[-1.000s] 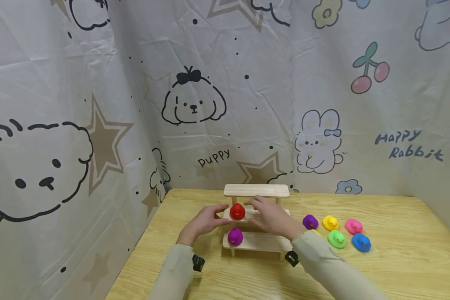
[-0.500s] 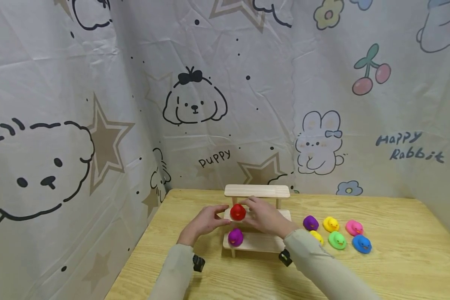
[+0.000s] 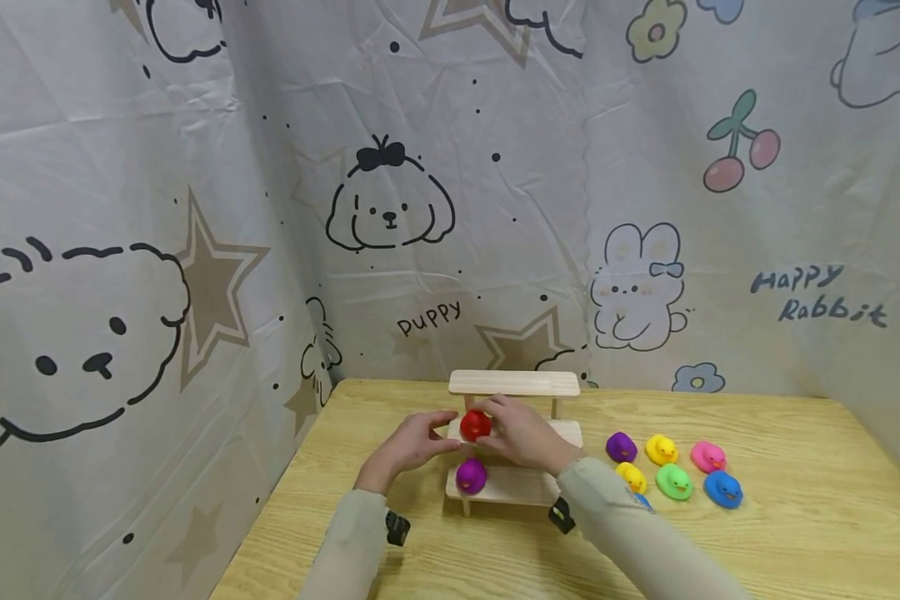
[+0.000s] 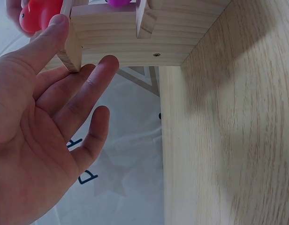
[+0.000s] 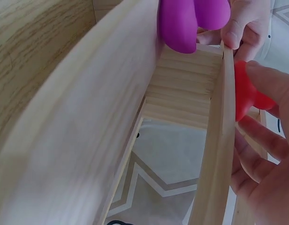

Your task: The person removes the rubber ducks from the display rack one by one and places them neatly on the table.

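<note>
A small wooden tiered shelf (image 3: pixel 513 383) stands on the table. My left hand (image 3: pixel 412 440) grips the left end of its middle board, thumb on top and fingers below, as the left wrist view shows. On that board sits a red rubber duck (image 3: pixel 475 426), which my right hand (image 3: pixel 527 437) pinches between thumb and fingers. In the right wrist view the red duck (image 5: pixel 246 91) is right at the board's surface. A magenta rubber duck (image 3: pixel 471 476) sits on the left end of the lowest board, below the red one.
Right of the shelf, several rubber ducks stand on the wooden table (image 3: pixel 810 533): purple (image 3: pixel 621 447), yellow, pink (image 3: pixel 708 457), green (image 3: pixel 674 482) and blue (image 3: pixel 723 489). Another blue duck (image 3: pixel 642 501) is partly hidden by the right sleeve. A printed curtain (image 3: pixel 495 208) hangs behind.
My right hand has moved left along the middle board and closed its thumb and fingers on the red duck. The left hand stays at the board's end.
</note>
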A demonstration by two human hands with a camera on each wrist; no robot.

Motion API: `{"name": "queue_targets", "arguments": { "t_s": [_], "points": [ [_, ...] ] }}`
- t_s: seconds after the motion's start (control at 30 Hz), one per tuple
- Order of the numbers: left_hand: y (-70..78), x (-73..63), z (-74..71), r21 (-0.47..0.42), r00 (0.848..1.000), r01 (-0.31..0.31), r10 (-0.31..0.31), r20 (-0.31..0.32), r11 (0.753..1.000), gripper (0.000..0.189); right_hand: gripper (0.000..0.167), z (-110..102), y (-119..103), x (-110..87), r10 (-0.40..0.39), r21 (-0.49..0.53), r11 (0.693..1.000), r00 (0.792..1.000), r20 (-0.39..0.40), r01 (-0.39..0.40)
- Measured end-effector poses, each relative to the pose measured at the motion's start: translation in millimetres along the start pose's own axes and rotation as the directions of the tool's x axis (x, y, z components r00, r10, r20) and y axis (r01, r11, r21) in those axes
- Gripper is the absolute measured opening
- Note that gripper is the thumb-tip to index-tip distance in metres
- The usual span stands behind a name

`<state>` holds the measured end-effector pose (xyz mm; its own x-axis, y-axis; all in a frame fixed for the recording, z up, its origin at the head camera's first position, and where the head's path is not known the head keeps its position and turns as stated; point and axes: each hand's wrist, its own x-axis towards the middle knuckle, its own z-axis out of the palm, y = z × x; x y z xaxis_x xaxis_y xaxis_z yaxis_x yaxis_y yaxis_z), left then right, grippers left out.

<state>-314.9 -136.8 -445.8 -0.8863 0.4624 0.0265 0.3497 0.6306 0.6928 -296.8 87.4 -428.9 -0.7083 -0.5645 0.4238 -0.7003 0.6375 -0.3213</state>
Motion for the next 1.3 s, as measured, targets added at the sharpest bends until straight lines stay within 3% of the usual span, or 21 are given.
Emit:
{"name": "queue_targets", "arguments": {
  "t_s": [0.63, 1.3],
  "points": [
    [2.0, 0.0, 0.1, 0.000, 1.000, -0.011, 0.011, 0.007, 1.000, 0.057, 0.032, -4, -1, -3.4, -0.003, -0.020, 1.000, 1.000, -0.020, 0.003],
    [-2.4, 1.5, 1.5, 0.028, 1.000, -0.025, 0.025, -0.002, 0.999, 0.058, 0.035, -30, 15, -45.8, -0.055, -0.108, 0.993, 0.998, -0.042, 0.050]
  ]
}}
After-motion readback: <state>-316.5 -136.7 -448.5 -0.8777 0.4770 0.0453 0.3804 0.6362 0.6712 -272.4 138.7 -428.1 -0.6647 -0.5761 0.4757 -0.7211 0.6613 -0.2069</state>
